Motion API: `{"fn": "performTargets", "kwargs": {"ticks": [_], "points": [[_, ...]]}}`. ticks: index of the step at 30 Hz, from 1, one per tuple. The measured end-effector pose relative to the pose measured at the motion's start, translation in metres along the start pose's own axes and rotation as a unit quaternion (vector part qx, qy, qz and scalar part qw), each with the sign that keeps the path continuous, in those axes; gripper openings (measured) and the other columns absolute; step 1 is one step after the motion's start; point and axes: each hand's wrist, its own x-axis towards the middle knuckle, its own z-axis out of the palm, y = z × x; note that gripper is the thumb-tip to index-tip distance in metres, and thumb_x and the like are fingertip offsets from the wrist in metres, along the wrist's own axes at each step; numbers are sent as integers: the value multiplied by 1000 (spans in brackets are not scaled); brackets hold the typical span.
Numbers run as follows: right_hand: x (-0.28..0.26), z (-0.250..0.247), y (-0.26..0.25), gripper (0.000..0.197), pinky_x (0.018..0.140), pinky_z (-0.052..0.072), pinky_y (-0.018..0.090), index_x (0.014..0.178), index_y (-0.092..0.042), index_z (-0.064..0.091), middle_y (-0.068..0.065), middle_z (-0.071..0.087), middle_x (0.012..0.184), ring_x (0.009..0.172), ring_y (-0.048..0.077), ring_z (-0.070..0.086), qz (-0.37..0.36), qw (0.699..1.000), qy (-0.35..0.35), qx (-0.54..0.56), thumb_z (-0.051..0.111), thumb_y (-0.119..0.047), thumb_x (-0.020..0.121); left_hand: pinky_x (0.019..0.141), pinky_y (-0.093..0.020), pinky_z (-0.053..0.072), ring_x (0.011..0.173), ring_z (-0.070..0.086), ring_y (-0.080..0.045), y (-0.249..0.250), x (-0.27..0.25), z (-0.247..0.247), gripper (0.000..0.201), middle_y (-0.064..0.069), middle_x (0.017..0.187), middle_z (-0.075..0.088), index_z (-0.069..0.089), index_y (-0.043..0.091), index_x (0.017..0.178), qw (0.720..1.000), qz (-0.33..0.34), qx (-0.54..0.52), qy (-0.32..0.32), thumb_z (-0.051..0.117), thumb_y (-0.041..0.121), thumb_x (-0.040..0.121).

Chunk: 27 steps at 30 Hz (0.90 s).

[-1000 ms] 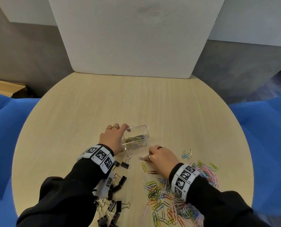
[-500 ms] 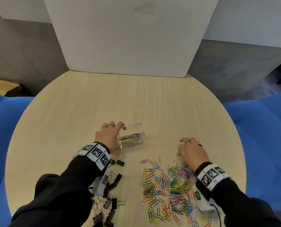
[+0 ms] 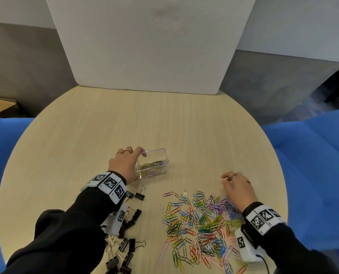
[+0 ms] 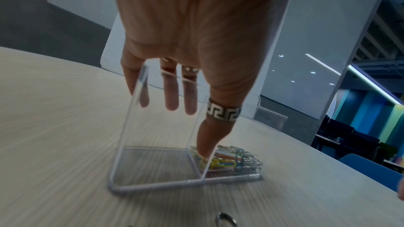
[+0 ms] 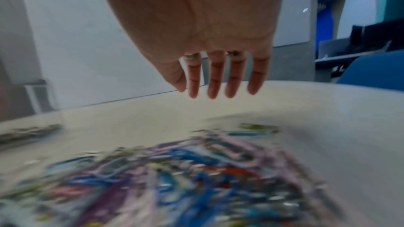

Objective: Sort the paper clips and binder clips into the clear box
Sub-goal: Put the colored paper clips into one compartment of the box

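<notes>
A small clear box (image 3: 160, 155) stands mid-table, with coloured paper clips (image 3: 151, 168) in its right compartment. My left hand (image 3: 133, 153) grips its left end. In the left wrist view the fingers (image 4: 172, 99) lie behind the box (image 4: 153, 158) and the ringed thumb reaches down beside the clips (image 4: 227, 160). The left compartment looks empty. My right hand (image 3: 231, 178) hovers at the far right corner of the loose paper clip pile (image 3: 200, 224), holding nothing. Its fingers (image 5: 220, 91) hang straight. Black binder clips (image 3: 131, 216) lie under my left forearm.
The round wooden table (image 3: 164, 119) has a white board (image 3: 148, 46) standing at its far edge. Blue seats (image 3: 313, 155) flank it on both sides. One binder clip (image 3: 140, 194) lies alone just in front of the box.
My right hand has swung from beside the box, where it touched a clip, over to the far right of the pile. The left hand has kept its grip on the box.
</notes>
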Motion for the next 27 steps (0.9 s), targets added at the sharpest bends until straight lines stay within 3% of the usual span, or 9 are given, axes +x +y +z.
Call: {"fn": "performTargets", "kwargs": {"ticks": [3,6,10,14,17,19,21,24,27], "points": [[2,-10,29,25,93,40,40,113,-20,49,10,45,118,112,33,43,120,989,-12,-90,37,-32,95,80,-39,48,110,40,-22,0,1,0,60,0,114,44,36,34,124,1000,-1,0,1,62,10,75],[1,-3,36,34,90,42,40,114,-9,51,17,50,118,109,34,47,155,980,-61,-109,38,-34,95,81,-40,48,111,40,-22,0,1,0,60,0,115,44,36,34,124,1000,-3,2,0,63,11,75],[-4,19,17,26,85,44,35,104,-6,54,16,57,108,98,29,54,63,994,-77,-53,36,-23,97,82,-41,48,112,41,-23,0,0,0,60,-1,115,45,37,33,124,1000,-1,-1,2,66,16,74],[-9,22,1,24,84,37,22,96,-15,59,8,56,107,94,18,54,3,997,-68,34,35,-15,98,82,-42,48,112,40,-23,0,-1,-2,60,-1,116,45,38,33,124,1000,-3,-3,0,66,17,74],[-16,14,4,26,94,39,33,110,-19,53,7,46,113,104,24,48,35,998,-57,7,41,-37,94,84,-43,48,112,40,-23,1,-2,-2,59,-1,115,45,38,33,124,1000,-1,-7,1,67,19,75],[-26,10,1,45,100,36,37,118,-27,45,3,36,116,115,25,37,44,991,-123,-31,49,-57,84,84,-43,48,112,40,-23,1,-2,-2,59,-1,115,45,38,33,124,1000,-1,-7,1,67,18,75],[-36,10,-7,61,103,32,36,121,-32,40,0,31,117,116,22,30,16,985,-170,-24,60,-63,73,84,-42,48,112,40,-23,1,-2,-2,60,-1,115,45,38,33,124,1000,-3,-5,1,67,16,74],[-47,16,-18,65,104,30,34,119,-37,38,-4,27,111,107,15,25,-36,980,-196,-8,75,-50,66,85,-43,48,112,40,-23,2,-3,-2,61,-1,115,45,38,33,124,1000,-5,-4,-2,67,15,73],[-49,27,-22,49,99,31,29,108,-35,42,-5,31,107,106,15,32,-51,984,-173,11,75,-33,72,84,-42,47,111,40,-23,3,-3,-4,62,-1,115,46,38,33,124,1000,-5,-4,-3,67,14,73]]}}
